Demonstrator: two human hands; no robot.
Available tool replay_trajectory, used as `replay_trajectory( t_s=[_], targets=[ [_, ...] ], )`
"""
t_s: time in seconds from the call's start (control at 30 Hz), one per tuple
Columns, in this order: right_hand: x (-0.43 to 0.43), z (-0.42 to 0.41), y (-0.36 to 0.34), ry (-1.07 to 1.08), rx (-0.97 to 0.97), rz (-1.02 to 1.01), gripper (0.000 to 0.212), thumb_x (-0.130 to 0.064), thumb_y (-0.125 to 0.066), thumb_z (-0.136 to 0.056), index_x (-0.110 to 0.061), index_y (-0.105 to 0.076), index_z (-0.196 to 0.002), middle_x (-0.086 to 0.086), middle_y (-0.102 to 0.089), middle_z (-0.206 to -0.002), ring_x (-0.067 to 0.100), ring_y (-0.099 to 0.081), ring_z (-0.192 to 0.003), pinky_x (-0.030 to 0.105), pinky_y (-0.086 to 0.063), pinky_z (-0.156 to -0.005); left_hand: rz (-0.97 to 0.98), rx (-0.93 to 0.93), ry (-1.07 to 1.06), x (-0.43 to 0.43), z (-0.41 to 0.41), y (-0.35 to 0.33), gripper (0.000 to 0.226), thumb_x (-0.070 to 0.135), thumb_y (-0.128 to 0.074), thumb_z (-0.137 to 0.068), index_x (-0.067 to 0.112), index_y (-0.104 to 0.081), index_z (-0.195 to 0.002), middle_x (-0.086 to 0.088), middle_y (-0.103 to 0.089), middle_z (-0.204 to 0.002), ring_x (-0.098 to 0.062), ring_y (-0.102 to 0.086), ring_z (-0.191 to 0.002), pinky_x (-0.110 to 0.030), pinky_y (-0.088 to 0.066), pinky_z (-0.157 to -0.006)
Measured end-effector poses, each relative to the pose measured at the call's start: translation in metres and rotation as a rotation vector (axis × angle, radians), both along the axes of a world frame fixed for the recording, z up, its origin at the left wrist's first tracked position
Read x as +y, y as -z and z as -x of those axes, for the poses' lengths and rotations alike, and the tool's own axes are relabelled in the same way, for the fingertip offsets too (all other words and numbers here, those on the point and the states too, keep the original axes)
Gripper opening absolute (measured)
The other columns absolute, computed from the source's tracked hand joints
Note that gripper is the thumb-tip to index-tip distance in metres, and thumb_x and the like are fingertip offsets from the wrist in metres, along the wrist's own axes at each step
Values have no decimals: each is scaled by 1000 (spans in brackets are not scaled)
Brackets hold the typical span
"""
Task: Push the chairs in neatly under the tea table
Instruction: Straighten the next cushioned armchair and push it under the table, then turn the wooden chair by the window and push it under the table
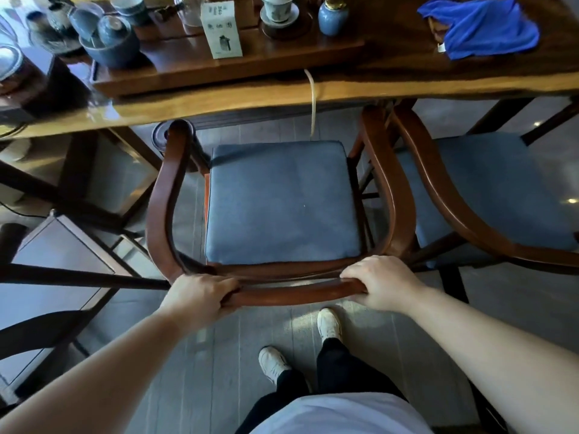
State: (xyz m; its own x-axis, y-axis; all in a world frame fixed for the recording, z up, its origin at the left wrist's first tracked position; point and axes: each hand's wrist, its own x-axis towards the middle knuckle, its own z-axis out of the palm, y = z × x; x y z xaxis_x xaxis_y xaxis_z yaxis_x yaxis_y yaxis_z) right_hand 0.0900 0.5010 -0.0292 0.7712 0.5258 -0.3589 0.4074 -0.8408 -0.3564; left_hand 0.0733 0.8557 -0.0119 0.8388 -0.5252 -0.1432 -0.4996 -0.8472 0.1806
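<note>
Clamping each hand's grip, left hand (200, 294) and right hand (377, 285), on the dark curved-back chair (170, 195), blue-cushioned.

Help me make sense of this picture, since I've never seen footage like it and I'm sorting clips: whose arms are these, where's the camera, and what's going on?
There is no machine here. The camera sits on a person's head and looks forward and down, so you see their own bare arms, legs and white shoes.

The left hand and right hand both grip the curved back rail of a wooden chair with a blue cushion. It faces the tea table, its front just at the table edge. A second chair stands close to its right.

On the table lie a wooden tea tray, blue cups and bowls, a small white box, a blue jar and a blue cloth.
</note>
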Motion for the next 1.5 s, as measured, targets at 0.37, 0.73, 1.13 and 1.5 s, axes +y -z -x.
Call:
replay_trajectory(
  t_s=[0.37,0.73,1.13,1.5],
  targets=[
    [-45,16,-13,0,46,45,33,-51,-67,-79,-33,-67,-107,-13,-71,-106,15,-63,-101,35,-52,-81,73,3,57,-45,25,11,36,52,-46,-78,22,-67,-79,6,-68,-65,-22,-64,-56,-28,-49,-41],
    [-45,18,-15,8,143,18,56,-60,-64,-76,-28,-60,-123,-8,-66,-121,16,-57,-114,38,-44,-99,22,102,-25,-47,33,8,41,57,-60,-75,24,-62,-99,5,-70,-87,-24,-66,-81,-35,-54,-61],
    [56,-45,-56,-386,-69,-55,79,-73,-39,-85,-31,-19,-149,4,-23,-158,19,-18,-143,44,-8,-118,-169,-59,-235,-19,27,-64,69,58,-35,-84,11,-50,-132,-15,-59,-129,-36,-52,-120,-53,-41,-100],
    [222,-88,-100,-716,-345,-132,80,-65,-47,-85,-26,-19,-149,14,-21,-158,27,-17,-143,51,-9,-117,-423,-126,-611,98,62,-116,71,62,-34,-87,15,-37,-140,-17,-48,-139,-40,-38,-130,-56,-30,-106]
  ],
)
